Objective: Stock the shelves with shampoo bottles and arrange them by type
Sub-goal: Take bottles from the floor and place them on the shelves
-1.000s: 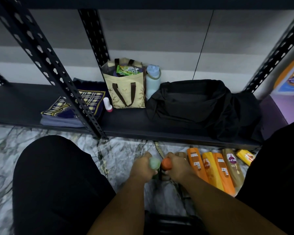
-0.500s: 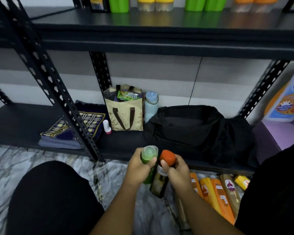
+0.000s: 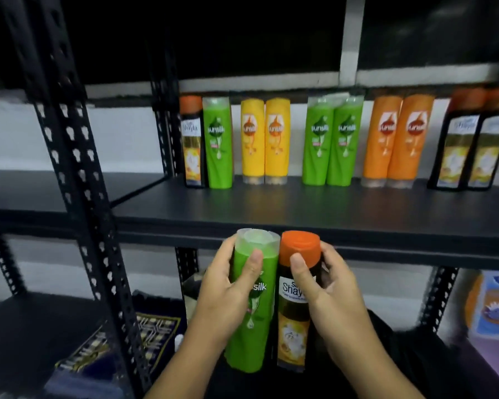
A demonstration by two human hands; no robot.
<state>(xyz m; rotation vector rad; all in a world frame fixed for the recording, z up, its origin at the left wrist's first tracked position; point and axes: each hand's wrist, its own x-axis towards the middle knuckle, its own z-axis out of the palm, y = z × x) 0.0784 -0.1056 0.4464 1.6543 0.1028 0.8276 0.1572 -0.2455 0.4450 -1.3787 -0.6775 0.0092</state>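
Note:
My left hand (image 3: 222,298) grips a green Sunsilk bottle (image 3: 252,335) with a clear cap. My right hand (image 3: 334,300) grips a black bottle with an orange cap (image 3: 296,326). Both bottles are upright, side by side, just below the front edge of the black shelf (image 3: 300,208). At the back of that shelf stand a black bottle (image 3: 191,142), a green bottle (image 3: 218,142), two yellow bottles (image 3: 264,139), two green bottles (image 3: 332,142), two orange bottles (image 3: 398,139) and two black bottles (image 3: 470,145).
A black perforated upright (image 3: 78,180) crosses the left foreground. On the lower shelf lie a checked folded cloth (image 3: 139,335) at left and a black bag (image 3: 386,341) behind my right arm. A blue and orange pack (image 3: 493,306) stands at right.
Both hands have lifted the two bottles from the floor up to the middle shelf's front edge. The view has tilted up, and the stocked shelf now fills the frame.

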